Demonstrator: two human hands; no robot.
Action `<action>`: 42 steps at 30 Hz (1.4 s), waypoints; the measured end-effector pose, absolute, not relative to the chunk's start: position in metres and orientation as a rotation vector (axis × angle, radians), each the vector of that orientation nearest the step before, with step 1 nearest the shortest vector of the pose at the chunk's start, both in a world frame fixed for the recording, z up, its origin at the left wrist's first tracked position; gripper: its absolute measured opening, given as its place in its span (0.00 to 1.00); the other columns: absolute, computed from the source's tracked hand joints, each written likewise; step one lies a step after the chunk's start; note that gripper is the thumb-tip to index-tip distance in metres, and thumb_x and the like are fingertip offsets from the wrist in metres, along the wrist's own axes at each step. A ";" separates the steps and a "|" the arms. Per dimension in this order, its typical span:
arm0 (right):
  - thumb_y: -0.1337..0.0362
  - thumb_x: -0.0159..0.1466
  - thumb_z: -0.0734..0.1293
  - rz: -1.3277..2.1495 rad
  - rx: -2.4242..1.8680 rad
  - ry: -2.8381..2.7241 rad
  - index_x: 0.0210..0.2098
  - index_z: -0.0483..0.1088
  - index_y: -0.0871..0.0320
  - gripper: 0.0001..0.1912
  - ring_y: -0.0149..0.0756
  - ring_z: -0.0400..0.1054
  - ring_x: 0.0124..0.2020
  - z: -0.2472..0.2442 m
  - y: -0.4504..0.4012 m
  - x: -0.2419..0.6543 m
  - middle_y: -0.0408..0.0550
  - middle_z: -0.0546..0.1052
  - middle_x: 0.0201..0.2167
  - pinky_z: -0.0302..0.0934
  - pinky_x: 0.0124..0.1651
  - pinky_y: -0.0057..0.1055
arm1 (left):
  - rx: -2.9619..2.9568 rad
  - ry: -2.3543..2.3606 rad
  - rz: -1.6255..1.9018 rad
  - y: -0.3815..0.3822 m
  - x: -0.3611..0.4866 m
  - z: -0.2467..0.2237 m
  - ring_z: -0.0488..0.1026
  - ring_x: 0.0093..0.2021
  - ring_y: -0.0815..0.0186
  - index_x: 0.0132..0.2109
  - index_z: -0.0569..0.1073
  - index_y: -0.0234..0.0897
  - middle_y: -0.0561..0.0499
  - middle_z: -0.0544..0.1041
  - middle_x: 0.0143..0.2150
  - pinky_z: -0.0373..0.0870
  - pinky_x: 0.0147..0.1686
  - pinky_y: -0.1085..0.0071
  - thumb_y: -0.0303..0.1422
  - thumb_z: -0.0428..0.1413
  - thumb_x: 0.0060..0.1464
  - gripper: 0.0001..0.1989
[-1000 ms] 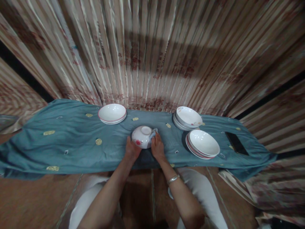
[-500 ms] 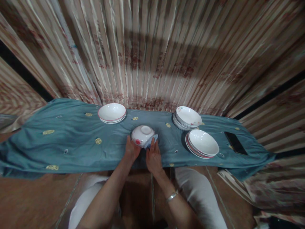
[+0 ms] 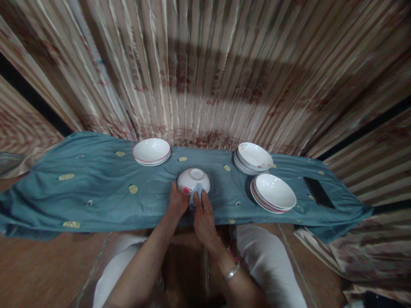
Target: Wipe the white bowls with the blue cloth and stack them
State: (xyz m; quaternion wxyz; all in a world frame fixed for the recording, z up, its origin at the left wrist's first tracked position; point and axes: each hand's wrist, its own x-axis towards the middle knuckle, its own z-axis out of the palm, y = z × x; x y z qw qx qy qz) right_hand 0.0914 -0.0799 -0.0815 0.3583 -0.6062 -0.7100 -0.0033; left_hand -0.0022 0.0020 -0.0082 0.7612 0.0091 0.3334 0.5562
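In the head view, a white floral bowl (image 3: 188,178) is sitting upside down near the front edge of the bench, which a teal fabric (image 3: 109,196) is covering. It is standing between the two hands. The left hand (image 3: 178,202) is cupping its near-left side; its grip is closing on the rim area, though most of the fingers are hiding from sight. The right hand (image 3: 204,220) is pinching a light blue cloth (image 3: 195,199) and pressing it to the near outer wall.

The step in hand is seemingly wiping the outside. Carrying the cloth further round the curve would be calling for light, even pressure from the right, with the left steadying or turning the bowl.

The foot ring is facing up and the mouth is facing down, while a red flower is showing towards the person. Being round, the bowl is presenting no long axis; its central axis is running roughly upright.

Bowls (image 3: 151,149) are resting stacked at the far left. Patterned bowls (image 3: 255,157) and nearer bowls (image 3: 275,192) are forming two stacks on the right, and a dark phone (image 3: 319,192) is lying beyond.
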 end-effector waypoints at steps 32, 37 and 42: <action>0.70 0.68 0.61 -0.044 -1.229 -2.340 0.50 0.72 0.63 0.13 0.46 0.58 0.64 -0.008 -0.006 0.072 0.59 0.71 0.59 0.59 0.61 0.46 | 0.047 0.788 1.247 0.004 -0.010 -0.030 0.68 0.62 0.59 0.57 0.71 0.40 0.47 0.80 0.49 0.66 0.58 0.65 0.38 0.40 0.66 0.21; 0.69 0.69 0.59 -0.108 -1.304 -2.209 0.55 0.69 0.62 0.17 0.46 0.57 0.64 0.001 -0.003 0.101 0.58 0.67 0.62 0.56 0.61 0.44 | 0.076 0.742 1.208 0.004 -0.006 -0.025 0.67 0.62 0.60 0.61 0.67 0.33 0.43 0.76 0.56 0.65 0.59 0.65 0.42 0.39 0.66 0.25; 0.75 0.66 0.55 0.010 -1.475 -2.029 0.59 0.66 0.62 0.23 0.44 0.58 0.62 -0.004 0.005 0.134 0.59 0.67 0.62 0.54 0.62 0.44 | 0.121 0.703 1.201 0.005 -0.003 -0.016 0.70 0.59 0.57 0.63 0.66 0.35 0.43 0.76 0.56 0.68 0.56 0.59 0.42 0.37 0.67 0.27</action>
